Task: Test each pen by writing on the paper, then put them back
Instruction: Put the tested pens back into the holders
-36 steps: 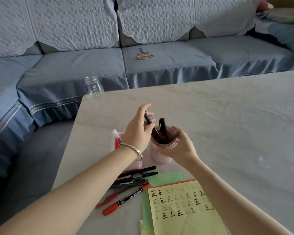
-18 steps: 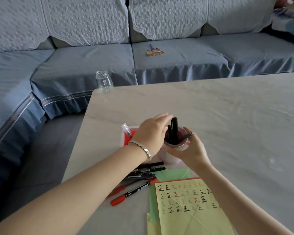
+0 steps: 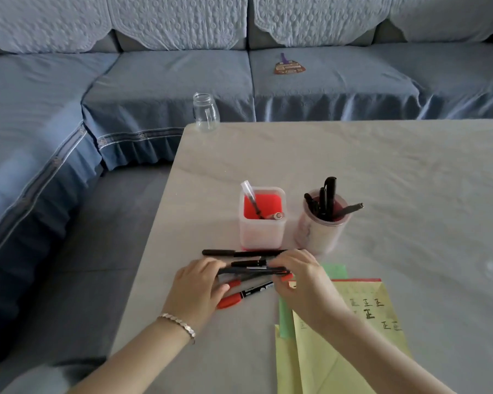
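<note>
A heap of black and red pens (image 3: pixel 251 270) lies on the table in front of two pen cups. My left hand (image 3: pixel 197 287) grips the heap's left ends and my right hand (image 3: pixel 303 281) pinches its right ends. A red-capped marker (image 3: pixel 246 293) lies just under the hands, and a long black pen (image 3: pixel 239 253) lies behind them. The round pink cup (image 3: pixel 318 237) holds several black pens (image 3: pixel 329 197). The square cup with a red inside (image 3: pixel 261 234) holds two pens. Yellow paper (image 3: pixel 377 305) with written marks lies at the right, partly under my right forearm.
A green sheet (image 3: pixel 336 271) sticks out beneath the yellow paper. A small empty glass jar (image 3: pixel 206 112) stands at the far left corner of the grey table (image 3: pixel 382 172). A blue sofa (image 3: pixel 168 78) wraps round the table's back and left, with a small fan (image 3: pixel 289 65) on its seat.
Both hands have left the round cup and come down to the heap of pens on the table. The pen my left hand held now stands in that cup. The view has shifted.
</note>
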Tool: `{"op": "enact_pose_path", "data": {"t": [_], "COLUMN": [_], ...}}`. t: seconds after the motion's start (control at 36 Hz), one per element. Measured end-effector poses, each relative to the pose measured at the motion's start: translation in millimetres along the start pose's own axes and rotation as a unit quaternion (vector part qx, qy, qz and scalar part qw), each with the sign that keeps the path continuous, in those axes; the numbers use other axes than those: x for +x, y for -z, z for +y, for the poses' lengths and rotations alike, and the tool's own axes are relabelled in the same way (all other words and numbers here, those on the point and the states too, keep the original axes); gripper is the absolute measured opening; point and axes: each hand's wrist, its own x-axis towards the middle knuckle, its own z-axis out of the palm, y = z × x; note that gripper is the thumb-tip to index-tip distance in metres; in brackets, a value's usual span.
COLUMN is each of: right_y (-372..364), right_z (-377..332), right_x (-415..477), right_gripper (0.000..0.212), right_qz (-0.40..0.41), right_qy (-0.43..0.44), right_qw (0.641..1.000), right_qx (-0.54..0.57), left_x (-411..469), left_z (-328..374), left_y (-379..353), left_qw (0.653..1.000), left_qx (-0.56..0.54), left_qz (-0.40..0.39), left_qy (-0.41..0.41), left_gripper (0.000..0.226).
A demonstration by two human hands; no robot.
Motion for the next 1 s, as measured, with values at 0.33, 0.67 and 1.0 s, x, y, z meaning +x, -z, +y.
{"op": "enact_pose_path", "data": {"t": [0.33,0.67,1.0], "right_y": [-39.2,39.6,51.2], "right_z": [-6.9,1.2,-1.8], "right_x": [31.1,-8.9,-26.3], "right_gripper": [0.036,0.009,0.019], "right_qz": [-0.146,-0.067,0.097], "right_qy": [0.103,-0.078,-0.363], "right_qw": [0.934,0.995,0.827], "right_qx": [-0.309,-0.001,0.418], "left_x": [-3.8,6.2,8.6], "left_z": [2.2,14.8,27.9], "left_y": [-4.1,-7.9,-7.2], "left_qw": [0.994,0.997,0.982], "left_qx": [-0.093,0.0,0.177], "left_qz": [-0.025,-0.05,-0.014], "left_qy": [0.05,0.055,-0.067], "left_gripper": [0.031,0.028,0.041]}}
